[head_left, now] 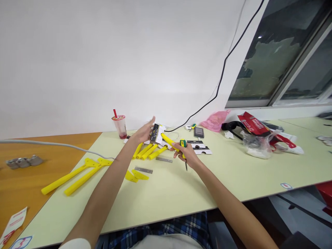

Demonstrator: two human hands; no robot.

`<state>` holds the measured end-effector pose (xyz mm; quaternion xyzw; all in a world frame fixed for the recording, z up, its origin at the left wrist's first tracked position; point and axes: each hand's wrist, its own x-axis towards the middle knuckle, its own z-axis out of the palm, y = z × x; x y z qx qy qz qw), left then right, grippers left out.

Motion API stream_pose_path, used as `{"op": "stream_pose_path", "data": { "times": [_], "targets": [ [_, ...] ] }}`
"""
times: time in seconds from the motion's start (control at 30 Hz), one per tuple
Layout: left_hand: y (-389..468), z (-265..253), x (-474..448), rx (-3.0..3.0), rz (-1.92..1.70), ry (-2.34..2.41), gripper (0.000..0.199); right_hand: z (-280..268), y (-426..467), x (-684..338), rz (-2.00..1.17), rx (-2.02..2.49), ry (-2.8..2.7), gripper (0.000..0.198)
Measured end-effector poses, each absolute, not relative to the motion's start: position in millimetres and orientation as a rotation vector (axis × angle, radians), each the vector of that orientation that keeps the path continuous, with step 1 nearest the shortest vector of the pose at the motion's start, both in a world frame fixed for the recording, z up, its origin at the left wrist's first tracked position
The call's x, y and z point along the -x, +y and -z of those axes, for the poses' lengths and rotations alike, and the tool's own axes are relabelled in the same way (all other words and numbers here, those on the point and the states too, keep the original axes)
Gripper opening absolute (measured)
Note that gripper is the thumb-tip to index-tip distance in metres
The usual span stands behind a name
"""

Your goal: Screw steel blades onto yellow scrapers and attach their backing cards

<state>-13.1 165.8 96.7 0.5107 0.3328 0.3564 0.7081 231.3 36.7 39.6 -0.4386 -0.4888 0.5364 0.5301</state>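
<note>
My left hand (144,132) grips the edge of a black-and-white packaging card (156,133), tilted up off the table. My right hand (188,155) is closed around a yellow plastic handle (169,140), whose far end comes close to the card. A screwdriver (183,142) with a green-and-yellow grip is held in the same hand, its shaft pointing down. Beneath my hands lie several short yellow handles (147,151), a metal blade (164,159) and a second metal blade (143,170). Two flat yellow pieces (140,174) rest nearer to me.
Two long yellow scrapers (84,177) lie at the left. A cup with a red straw (120,126) stands by the wall. More cards (201,148), a phone-like device (199,132), a pink bag (215,121) and a red bag (252,124) are to the right. A black cable (220,77) hangs down.
</note>
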Motion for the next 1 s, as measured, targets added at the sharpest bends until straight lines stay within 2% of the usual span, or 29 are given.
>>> {"op": "stream_pose_path", "data": {
  "times": [0.07,0.2,0.3,0.4,0.6,0.8,1.0],
  "targets": [
    [175,-85,-1,-1.282,-0.665,0.817,0.071,-44,33,-244,-1.219,1.111,-1.213,0.049],
    [199,-75,-28,-1.567,-0.415,0.881,0.073,-54,21,-272,-1.215,1.231,-1.279,0.047],
    [220,-78,-48,-1.695,-0.32,0.921,0.065,-54,10,-280,-1.264,1.245,-1.241,0.045],
    [237,-80,-68,-1.777,-0.26,0.942,0.052,-47,1,-271,-1.381,1.219,-1.211,0.041],
    [245,-72,-101,-1.991,-0.125,0.95,0.041,-27,12,-224,-1.707,1.152,-1.226,0.036],
    [226,-61,-106,-2.196,-0.262,0.919,0.023,-19,34,-199,-1.86,1.051,-1.157,0.033],
    [163,-87,-85,-2.316,-0.723,0.834,0.012,-14,29,-216,-1.695,1.047,-1.246,0.03]
  ]
}}
